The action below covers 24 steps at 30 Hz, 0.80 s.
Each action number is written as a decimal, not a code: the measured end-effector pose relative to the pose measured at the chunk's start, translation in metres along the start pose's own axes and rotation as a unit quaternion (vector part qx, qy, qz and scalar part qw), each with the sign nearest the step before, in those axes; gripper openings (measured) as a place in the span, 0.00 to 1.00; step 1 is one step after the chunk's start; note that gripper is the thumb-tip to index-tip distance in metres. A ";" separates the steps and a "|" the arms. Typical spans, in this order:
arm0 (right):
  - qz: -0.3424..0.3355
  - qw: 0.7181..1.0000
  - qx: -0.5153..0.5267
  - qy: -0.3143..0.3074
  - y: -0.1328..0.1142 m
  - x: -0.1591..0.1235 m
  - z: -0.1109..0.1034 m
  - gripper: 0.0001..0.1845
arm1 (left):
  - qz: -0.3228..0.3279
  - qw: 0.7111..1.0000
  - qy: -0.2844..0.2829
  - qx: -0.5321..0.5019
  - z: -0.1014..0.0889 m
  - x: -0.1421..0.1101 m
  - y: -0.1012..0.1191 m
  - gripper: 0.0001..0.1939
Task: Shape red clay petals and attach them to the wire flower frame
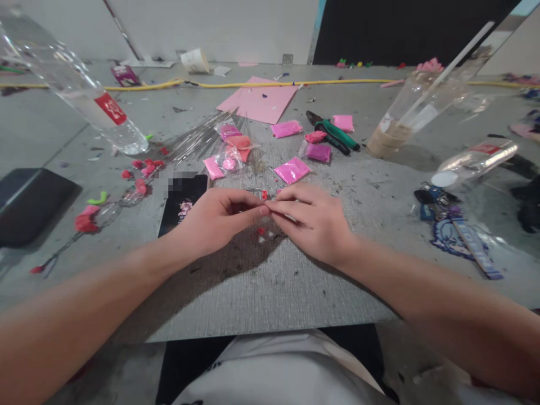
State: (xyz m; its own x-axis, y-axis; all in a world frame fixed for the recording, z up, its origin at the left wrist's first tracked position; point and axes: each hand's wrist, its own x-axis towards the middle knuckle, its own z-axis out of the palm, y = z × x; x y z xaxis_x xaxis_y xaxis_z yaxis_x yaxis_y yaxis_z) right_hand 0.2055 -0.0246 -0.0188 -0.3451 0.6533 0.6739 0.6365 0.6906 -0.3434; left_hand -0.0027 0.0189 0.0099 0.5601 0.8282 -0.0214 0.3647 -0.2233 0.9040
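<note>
- Left hand [217, 216] and right hand [316, 222] meet over the tabletop [253, 304], fingers [255, 214] pinched narrow, likely for fine control; any grip between them is hidden.
- A red piece [264, 194] shows just beyond the fingers.
- Pink packets [292, 170] and pliers [333, 132] lie ahead, seemingly for easy reach.

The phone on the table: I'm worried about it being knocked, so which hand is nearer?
Left. The left hand is close beside the phone, covering part of its right side in view; the right hand is farther right, past the left.
</note>
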 end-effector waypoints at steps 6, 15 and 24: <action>-0.003 1.000 0.022 0.018 0.000 0.000 0.001 0.07 | -0.005 1.000 0.003 -0.004 -0.001 0.000 0.000 0.09; 0.023 0.994 0.081 -0.075 -0.002 0.001 -0.004 0.04 | -0.011 0.997 -0.063 -0.036 -0.004 -0.001 -0.001 0.09; 0.088 0.994 0.071 0.003 0.003 0.001 -0.012 0.05 | -0.005 0.999 -0.042 0.019 -0.008 0.002 0.002 0.10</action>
State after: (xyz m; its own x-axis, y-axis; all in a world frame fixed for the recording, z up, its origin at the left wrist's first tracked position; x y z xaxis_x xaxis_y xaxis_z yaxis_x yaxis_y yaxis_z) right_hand 0.2154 -0.0260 -0.0113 -0.2319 0.7665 0.5990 0.5835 0.6023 -0.5448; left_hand -0.0068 0.0239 0.0146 0.6157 0.7850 -0.0677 0.3977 -0.2355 0.8868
